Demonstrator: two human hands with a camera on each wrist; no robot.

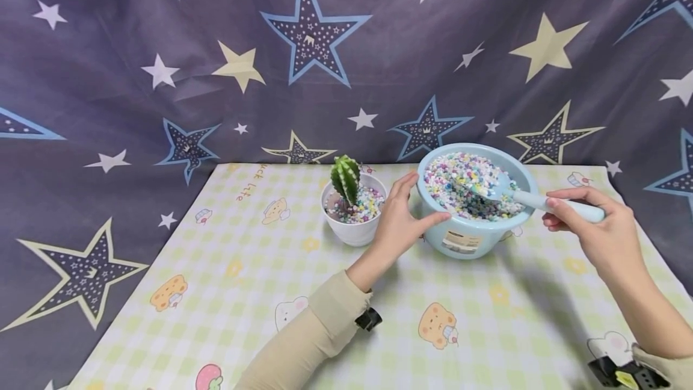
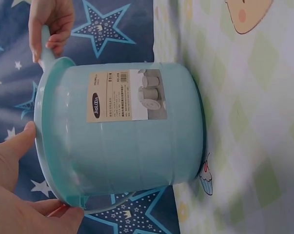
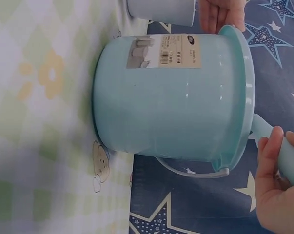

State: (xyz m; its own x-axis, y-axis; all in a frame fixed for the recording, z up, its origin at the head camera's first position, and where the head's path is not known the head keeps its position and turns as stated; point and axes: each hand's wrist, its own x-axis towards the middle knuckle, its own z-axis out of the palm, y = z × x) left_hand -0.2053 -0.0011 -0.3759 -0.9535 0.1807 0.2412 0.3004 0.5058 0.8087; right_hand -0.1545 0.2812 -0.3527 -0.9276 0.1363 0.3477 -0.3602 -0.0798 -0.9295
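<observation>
A light blue plastic bucket (image 1: 476, 230) stands upright, filled with small pastel beads (image 1: 460, 174). My left hand (image 1: 397, 215) holds it at the rim's left side, the thumb along the front and the fingers further back. My right hand (image 1: 606, 227) grips the handle of a light blue scoop (image 1: 533, 199) over the right side of the rim. The scoop's head lies inside the bucket, partly covered by beads. Left of the bucket, close to my left hand, a white pot (image 1: 354, 233) bears a green cactus (image 1: 345, 179) among similar beads (image 1: 369, 203).
A checked green and white tablecloth (image 1: 379, 342) with cartoon prints covers the table. Behind it hangs a dark curtain (image 1: 325, 101) with stars. The bucket's wire-like bail handle (image 3: 190, 173) hangs down on its far side. A label (image 2: 126, 96) faces the front.
</observation>
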